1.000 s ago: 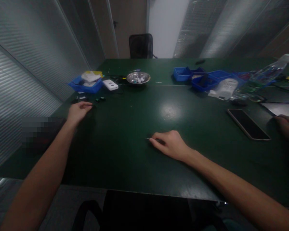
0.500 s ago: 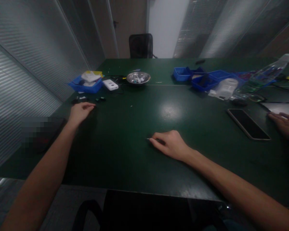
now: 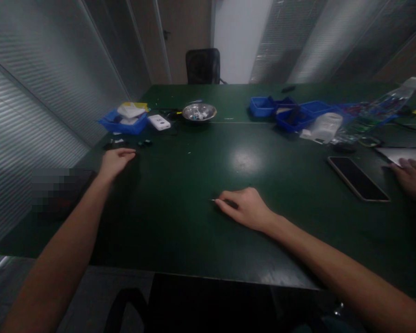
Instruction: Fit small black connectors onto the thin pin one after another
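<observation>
My left hand [image 3: 117, 162] is over the left part of the dark green table [image 3: 166, 222], fingertips pinched together. Whatever they may hold is hidden or too small to name. Just beyond it lie several small dark pieces [image 3: 144, 143]. My right hand [image 3: 244, 206] rests low near the middle of the table, thumb and forefinger closed on a tiny thin pale-tipped piece [image 3: 212, 200] that points left. Its kind is too small to tell.
Blue bin [image 3: 123, 125], white device [image 3: 159, 122] and metal bowl [image 3: 199, 112] stand back left. Blue trays [image 3: 261, 107], a plastic bottle [image 3: 381, 108] and a phone [image 3: 358, 179] are on the right. Another person's hand [image 3: 412, 175] lies at the right edge by a laptop-like sheet [image 3: 407, 155].
My two hands hold nearly the same place and pose. At the right edge, the other person's hand has shifted slightly.
</observation>
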Demonstrator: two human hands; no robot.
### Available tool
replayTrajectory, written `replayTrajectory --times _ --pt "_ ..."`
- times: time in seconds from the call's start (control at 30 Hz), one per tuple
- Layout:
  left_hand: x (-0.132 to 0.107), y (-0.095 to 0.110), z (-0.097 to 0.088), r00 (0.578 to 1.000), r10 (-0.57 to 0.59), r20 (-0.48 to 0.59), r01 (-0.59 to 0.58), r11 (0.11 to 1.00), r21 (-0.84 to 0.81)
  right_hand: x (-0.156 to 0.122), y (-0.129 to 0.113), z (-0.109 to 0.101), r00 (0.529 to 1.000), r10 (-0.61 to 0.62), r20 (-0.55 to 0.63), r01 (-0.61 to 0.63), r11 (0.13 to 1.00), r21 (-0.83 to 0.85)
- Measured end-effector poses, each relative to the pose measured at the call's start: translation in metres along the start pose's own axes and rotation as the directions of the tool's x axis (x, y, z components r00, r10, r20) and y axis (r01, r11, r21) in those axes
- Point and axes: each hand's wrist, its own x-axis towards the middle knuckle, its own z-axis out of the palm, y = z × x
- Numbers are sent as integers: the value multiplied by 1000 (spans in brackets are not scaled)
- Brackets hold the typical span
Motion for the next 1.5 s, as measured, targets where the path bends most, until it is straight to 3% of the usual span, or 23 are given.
replayTrajectory --times 0.13,0.3,0.43,0.53,0.63,0.73,0.83,0.9,0.93,1.0,1.5 --pt "-1 5 0 998 -63 -32 63 998 -14 0 0 -1 1000 0 0 0 1000 10" --pt "-11 17 -4 997 -50 -53 50 999 2 0 0 -1 1000 4 4 -4 1000 22" --pt "-19 31 1 996 84 -18 -83 996 30 0 1 0 1000 -1 -18 2 1000 20" --pt "-30 53 14 966 249 67 -251 968 25 0 2 1 1000 -8 -22 8 1000 18" --pt "-53 87 33 883 427 197 -427 903 -42 1 3 2 1000 -5 -25 5 1000 10" --pt "-88 126 50 737 598 316 -566 801 -196 1 4 3 999 6 -38 -6 1000 2" --pt "-123 157 64 552 745 375 -659 665 -351 2 5 5 999 7 -48 -8 1000 -13" --pt "-141 169 70 475 792 384 -682 607 -408 2 6 6 999 -1 -51 0 1000 -21" --pt "-147 172 73 456 803 383 -687 591 -423 2 7 6 999 -6 -52 4 1000 -21" --pt "-153 174 76 443 812 379 -689 579 -436 2 8 6 999 -15 -49 14 1000 -17" --pt "-151 171 75 454 805 383 -693 589 -417 3 8 0 1000 -7 28 9 997 -72"
